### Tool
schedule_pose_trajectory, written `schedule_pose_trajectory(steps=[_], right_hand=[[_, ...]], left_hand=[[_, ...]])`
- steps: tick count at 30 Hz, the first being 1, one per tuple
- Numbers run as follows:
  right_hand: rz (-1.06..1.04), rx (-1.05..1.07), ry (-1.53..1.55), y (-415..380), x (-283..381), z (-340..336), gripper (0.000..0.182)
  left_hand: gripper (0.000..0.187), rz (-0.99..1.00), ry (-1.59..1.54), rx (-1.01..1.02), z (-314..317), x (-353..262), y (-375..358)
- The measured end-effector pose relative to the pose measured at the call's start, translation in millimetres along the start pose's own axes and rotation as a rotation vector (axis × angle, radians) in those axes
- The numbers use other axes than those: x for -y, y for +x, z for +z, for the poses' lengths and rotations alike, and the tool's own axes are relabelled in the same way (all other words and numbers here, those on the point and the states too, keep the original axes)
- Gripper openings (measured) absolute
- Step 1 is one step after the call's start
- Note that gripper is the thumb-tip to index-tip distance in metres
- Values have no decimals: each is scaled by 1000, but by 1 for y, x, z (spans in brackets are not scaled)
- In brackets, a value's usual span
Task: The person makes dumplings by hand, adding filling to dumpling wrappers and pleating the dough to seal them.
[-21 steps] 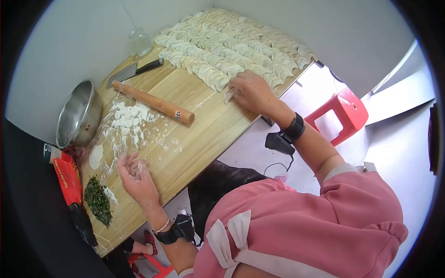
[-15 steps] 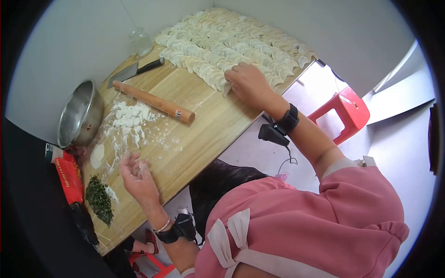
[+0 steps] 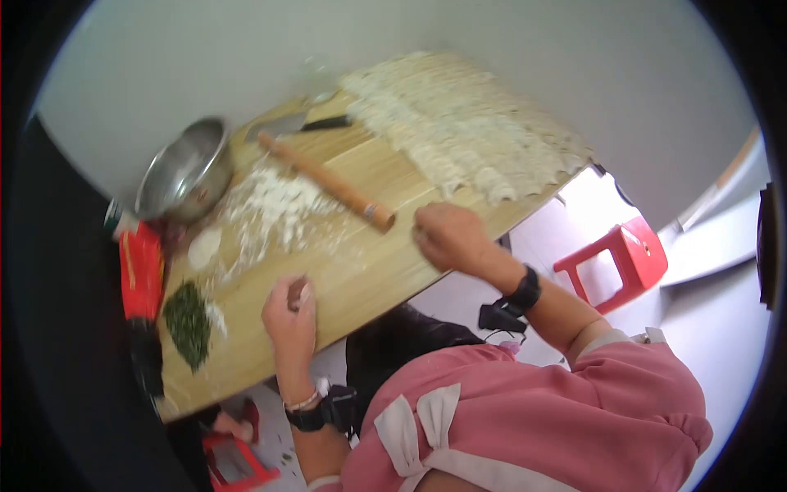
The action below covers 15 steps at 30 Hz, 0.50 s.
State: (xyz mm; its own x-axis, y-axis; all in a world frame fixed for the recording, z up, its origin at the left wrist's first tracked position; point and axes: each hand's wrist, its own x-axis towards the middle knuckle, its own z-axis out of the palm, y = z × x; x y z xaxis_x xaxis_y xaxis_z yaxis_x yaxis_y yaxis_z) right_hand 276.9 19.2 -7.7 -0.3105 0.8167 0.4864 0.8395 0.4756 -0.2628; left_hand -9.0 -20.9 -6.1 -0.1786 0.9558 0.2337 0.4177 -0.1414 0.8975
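My left hand (image 3: 290, 321) hovers over the near edge of the wooden table (image 3: 369, 285), fingers loosely curled, nothing visible in them. My right hand (image 3: 456, 238) is curled in a fist above the front edge, right of the rolling pin (image 3: 328, 182); its fingertips are hidden. Beyond it, rows of folded dumplings (image 3: 471, 123) cover the table's far right, blurred by motion. White dough pieces in flour (image 3: 283, 195) lie left of the rolling pin. A round flat dough wrapper (image 3: 204, 248) rests closer to the metal bowl (image 3: 187, 176).
A cleaver (image 3: 283, 125) lies behind the rolling pin, with a glass jar (image 3: 317, 82) by the wall. Chopped greens (image 3: 188, 325) and a red packet (image 3: 141, 266) are at the left end. A red stool (image 3: 630, 256) stands right; another person's foot (image 3: 239, 425) shows below left.
My right hand has drawn back from the end of a dumpling row towards the table's front edge. The fingers of my left hand have curled in. The whole view has shifted.
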Motion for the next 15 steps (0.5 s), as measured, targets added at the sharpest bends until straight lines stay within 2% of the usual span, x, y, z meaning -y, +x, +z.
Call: schedule_pose_trajectory(steps=[2,3,5,6,9,10,12,14,15], right_hand=[[76,99,106,20,6,-21,18],[96,115,181,34,8,-27,15],[-38,104,221,70,26,-40,12],[-118,39,207,79,38,-30,9],[-297,183,174,131,67,-19,10],[-319,187,176,153,72,-6,10],[-500,368,210,200,83,36,15],[-567,408,216,232,103,87,18],[-604,440,209,241,116,109,21]], left_hand=[[18,72,90,55,-13,-4,-2],[18,33,103,5,-22,-4,-4],[17,44,100,5,-35,-4,-6],[17,46,79,-15,-40,21,-6],[15,-16,13,-82,-43,32,-14],[16,-46,-32,-83,-44,32,-13],[16,-82,-67,-117,-50,33,-10],[16,-53,-75,-76,-53,33,-8],[13,-57,-184,-115,-52,35,-9]])
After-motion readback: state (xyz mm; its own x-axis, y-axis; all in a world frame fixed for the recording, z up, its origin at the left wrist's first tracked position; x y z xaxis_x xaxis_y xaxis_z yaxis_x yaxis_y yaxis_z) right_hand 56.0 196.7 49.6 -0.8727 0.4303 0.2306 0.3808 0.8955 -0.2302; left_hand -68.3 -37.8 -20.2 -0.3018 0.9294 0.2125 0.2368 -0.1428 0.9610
